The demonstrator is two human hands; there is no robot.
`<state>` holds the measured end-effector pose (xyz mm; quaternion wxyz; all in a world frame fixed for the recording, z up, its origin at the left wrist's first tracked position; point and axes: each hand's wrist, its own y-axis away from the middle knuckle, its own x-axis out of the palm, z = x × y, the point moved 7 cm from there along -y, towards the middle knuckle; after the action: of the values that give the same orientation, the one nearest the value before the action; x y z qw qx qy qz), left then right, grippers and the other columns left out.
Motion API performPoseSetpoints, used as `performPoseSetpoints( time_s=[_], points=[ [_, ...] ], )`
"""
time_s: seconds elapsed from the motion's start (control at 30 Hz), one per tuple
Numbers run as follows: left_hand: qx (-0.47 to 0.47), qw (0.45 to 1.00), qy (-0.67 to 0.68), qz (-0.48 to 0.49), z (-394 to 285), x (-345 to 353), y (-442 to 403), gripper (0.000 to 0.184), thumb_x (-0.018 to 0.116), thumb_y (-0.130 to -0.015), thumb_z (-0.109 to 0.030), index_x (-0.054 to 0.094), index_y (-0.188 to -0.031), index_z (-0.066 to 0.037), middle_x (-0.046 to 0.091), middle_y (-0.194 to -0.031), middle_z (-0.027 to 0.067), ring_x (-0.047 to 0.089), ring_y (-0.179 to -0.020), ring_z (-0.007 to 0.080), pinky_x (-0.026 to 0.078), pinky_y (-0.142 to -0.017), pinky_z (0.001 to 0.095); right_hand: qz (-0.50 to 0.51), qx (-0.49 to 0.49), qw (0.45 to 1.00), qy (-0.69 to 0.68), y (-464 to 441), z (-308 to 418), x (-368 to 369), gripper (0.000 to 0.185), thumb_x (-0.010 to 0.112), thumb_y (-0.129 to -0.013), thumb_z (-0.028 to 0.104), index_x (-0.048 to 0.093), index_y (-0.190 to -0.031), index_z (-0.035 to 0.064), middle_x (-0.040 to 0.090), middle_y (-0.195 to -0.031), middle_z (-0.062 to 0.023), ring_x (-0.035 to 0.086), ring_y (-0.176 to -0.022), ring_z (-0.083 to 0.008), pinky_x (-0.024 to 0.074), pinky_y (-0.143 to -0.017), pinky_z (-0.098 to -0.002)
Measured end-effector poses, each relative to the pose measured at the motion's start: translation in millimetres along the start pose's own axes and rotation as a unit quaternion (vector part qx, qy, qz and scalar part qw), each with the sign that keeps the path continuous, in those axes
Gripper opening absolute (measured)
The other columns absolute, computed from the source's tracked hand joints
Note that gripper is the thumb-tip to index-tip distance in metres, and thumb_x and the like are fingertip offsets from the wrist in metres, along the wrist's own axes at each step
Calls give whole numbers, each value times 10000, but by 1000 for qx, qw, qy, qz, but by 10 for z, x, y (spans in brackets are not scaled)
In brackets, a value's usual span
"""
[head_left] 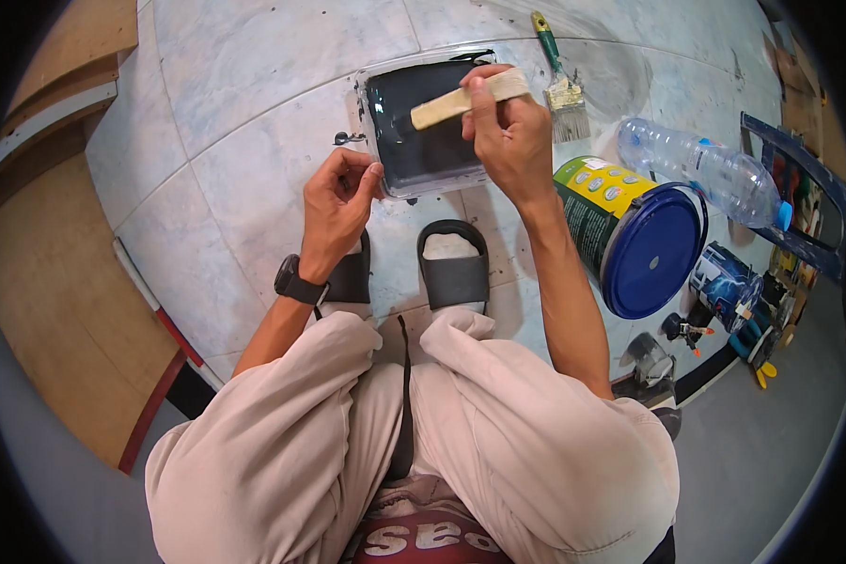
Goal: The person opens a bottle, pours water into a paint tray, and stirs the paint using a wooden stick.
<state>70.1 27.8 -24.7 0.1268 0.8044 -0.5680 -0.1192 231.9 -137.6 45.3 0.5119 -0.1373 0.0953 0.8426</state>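
A clear rectangular plastic tub (425,186) of glossy black paint (414,155) stands on the tiled floor in front of my feet. My right hand (515,122) is closed around a flat wooden stick (439,109), one end of it over the paint. Whether the stick's tip touches the paint I cannot tell. At the tub's near left corner, my left hand (340,195) has its thumb and fingers pinched on the rim. A black watch (296,280) is on the left wrist.
A paint-caked brush (564,99) lies right of the tub. Farther right are a yellow and green bucket with a blue lid (655,252), a clear plastic bottle (714,169) on its side and a blue can (727,282). Wooden boards (66,310) stand at left.
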Motion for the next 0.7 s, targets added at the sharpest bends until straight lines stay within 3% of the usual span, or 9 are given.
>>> performPoseSetpoints(
  time_s=[0.07,0.17,0.27,0.4,0.47,0.6,0.7],
  points=[
    [1,1000,-4,1,-13,16,-3,73,663,-1033,-54,638,-1031,15,667,-914,33,645,-780,89,534,-712,233,-59,34,995,-76,8,-60,-66,183,584,-1079,186,655,-1038,23,623,-637,-21,589,-537,-78,431,-503,-258],
    [6,1000,1,-4,-26,7,9,71,664,-1033,-56,639,-1026,10,669,-914,29,643,-776,84,527,-705,228,6,21,1000,1,-2,-17,-75,194,589,-1082,210,661,-1069,30,634,-646,-12,584,-542,-69,439,-511,-244],
    [0,1000,-1,1,-19,13,1,67,664,-1032,-55,639,-1023,6,670,-918,26,640,-770,79,520,-699,224,-52,60,993,-90,30,-153,-61,202,589,-1083,217,669,-1056,34,634,-639,-9,581,-549,-61,439,-513,-246],
    [-3,1000,0,-4,8,0,7,58,661,-1033,-51,640,-1023,2,671,-918,22,638,-765,74,516,-700,220,6,72,997,-34,65,-189,-34,219,586,-1086,236,665,-1077,31,643,-655,-17,586,-561,-61,453,-519,-245],
    [2,1000,-10,-3,2,16,-2,57,661,-1033,-50,640,-1023,2,670,-918,23,638,-765,73,516,-700,220,-62,63,988,-129,68,-203,-47,217,584,-1084,231,672,-1064,34,631,-636,-13,581,-563,-57,441,-516,-246],
    [3,1000,-2,-4,-4,-1,11,52,660,-1032,-46,640,-1023,1,669,-919,23,638,-766,72,514,-699,217,1,64,997,-34,66,-199,-72,224,584,-1086,242,671,-1083,35,639,-659,-12,576,-568,-56,441,-519,-232],
    [5,1000,3,-5,-24,27,0,52,661,-1032,-46,640,-1023,1,669,-918,21,637,-765,71,513,-697,215,-64,70,988,-123,61,-257,-135,234,580,-1091,251,670,-1081,35,637,-664,-13,559,-557,-54,425,-515,-225]
  ],
)
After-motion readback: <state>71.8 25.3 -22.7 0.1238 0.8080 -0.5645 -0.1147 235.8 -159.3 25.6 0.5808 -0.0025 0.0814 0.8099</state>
